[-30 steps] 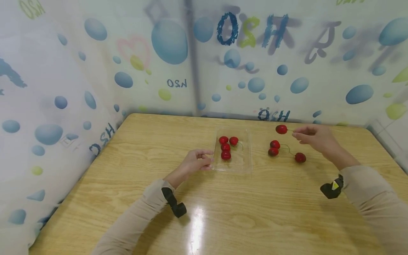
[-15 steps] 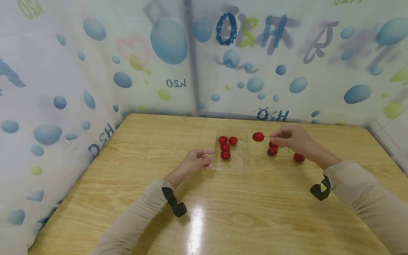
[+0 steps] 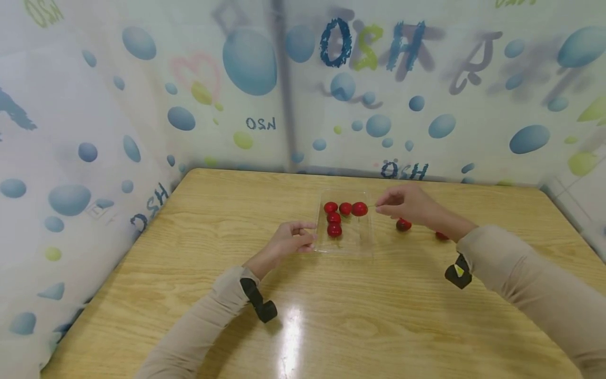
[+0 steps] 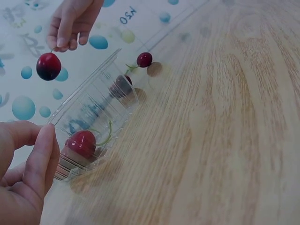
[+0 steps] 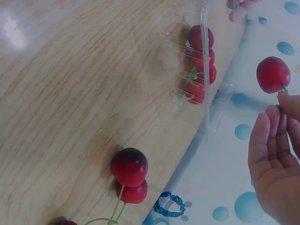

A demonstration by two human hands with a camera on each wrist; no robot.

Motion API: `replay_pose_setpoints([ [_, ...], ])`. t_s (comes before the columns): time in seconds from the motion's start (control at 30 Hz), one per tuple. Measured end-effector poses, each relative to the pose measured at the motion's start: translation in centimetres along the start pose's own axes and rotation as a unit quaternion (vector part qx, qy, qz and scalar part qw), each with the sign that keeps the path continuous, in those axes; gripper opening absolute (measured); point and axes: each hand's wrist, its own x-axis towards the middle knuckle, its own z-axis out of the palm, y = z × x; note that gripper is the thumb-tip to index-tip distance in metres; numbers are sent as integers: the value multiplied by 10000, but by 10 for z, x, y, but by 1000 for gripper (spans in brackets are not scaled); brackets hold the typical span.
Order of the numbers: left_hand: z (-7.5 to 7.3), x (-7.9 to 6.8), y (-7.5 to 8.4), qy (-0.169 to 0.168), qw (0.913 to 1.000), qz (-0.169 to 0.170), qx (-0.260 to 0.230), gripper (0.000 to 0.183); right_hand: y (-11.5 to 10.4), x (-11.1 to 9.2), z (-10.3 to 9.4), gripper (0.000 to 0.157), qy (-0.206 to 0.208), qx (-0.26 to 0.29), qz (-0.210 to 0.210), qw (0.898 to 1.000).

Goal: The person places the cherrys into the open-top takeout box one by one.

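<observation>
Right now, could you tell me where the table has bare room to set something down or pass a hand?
The table is bare left of the tray, and across the whole near half by the sleeves. It is crowded inside the tray's far end, where cherries cluster and the right hand holds a cherry. Loose cherries lie right of the tray. The left hand grips its left edge.

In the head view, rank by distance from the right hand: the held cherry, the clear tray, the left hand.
1. The held cherry, pinched by its stem in the right hand, above the tray's far right corner.
2. The clear tray, left of that hand.
3. The left hand, at the tray's left edge.
</observation>
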Motion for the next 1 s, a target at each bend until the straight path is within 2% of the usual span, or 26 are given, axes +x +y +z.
replay_pose_setpoints([
  [0.2, 0, -1, 0, 30, 10000, 16, -13, 37, -2, 11, 10, 14, -242, -80, -362, 9990],
  [0.43, -1, -1, 0, -32, 9999, 131, -4, 38, 3, 22, 20, 7, -469, -368, -381, 9975],
  [0.63, 0, 0, 0, -36, 10000, 71, 10, 38, 2, 26, 28, 4, -628, -597, -423, 9953],
  [1.0, 0, -1, 0, -23, 10000, 75, 31, 37, -5, 46, 30, 9, -370, -639, -213, 9970],
])
